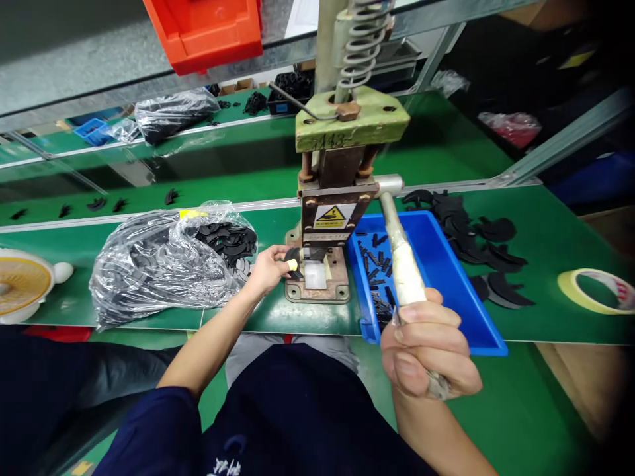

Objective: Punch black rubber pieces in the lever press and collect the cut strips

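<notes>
Hand press: right hand fingers wrapped round the lever. Left hand fingers pinch a black part at the die. Risk: crushed fingertips if the lever drops early.

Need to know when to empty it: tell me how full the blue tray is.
Mostly empty: the blue tray holds small black pieces only along its left side; bare floor elsewhere.

The black curved part you pinch lies flat on the base plate of the press, at its left edge under the ram, near the middle of the desk. The press lever, wrapped in pale worn tape, slants from the press head down towards the desk's near edge.
</notes>
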### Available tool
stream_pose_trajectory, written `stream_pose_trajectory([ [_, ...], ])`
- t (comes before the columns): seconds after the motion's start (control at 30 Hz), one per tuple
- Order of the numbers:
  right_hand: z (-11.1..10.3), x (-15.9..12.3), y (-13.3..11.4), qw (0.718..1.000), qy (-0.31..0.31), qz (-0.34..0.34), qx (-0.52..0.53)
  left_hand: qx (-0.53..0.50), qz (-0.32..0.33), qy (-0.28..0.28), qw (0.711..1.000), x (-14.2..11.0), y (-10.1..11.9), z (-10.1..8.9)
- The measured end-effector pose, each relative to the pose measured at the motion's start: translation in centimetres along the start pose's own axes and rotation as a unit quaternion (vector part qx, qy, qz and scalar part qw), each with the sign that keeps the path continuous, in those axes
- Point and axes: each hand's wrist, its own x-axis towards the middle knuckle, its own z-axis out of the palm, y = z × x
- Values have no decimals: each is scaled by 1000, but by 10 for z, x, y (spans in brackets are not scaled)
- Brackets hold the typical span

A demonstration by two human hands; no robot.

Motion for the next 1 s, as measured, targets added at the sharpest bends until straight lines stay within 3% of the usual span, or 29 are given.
stream_pose_trajectory([
  [0.13, -2, -1, 2, 1000, -7, -10, 0, -14, -60, -9, 998, 14, 5, 12],
  [0.47, 1, -5, 1, 999, 12, 8, -28, -5, -81, -14, 997, 28, 2, 16],
  [0.63, 2, -3, -3, 999, 3, 27, -29, 16, -136, 22, 990, 29, 9, 20],
  [0.83, 8, 0, -3, 999, 36, 17, -8, 17, -220, 31, 975, 28, 17, 24],
  [1.0, 1, -2, -4, 999, -1, 38, 9, 22, -232, 44, 972, 33, 13, 24],
])
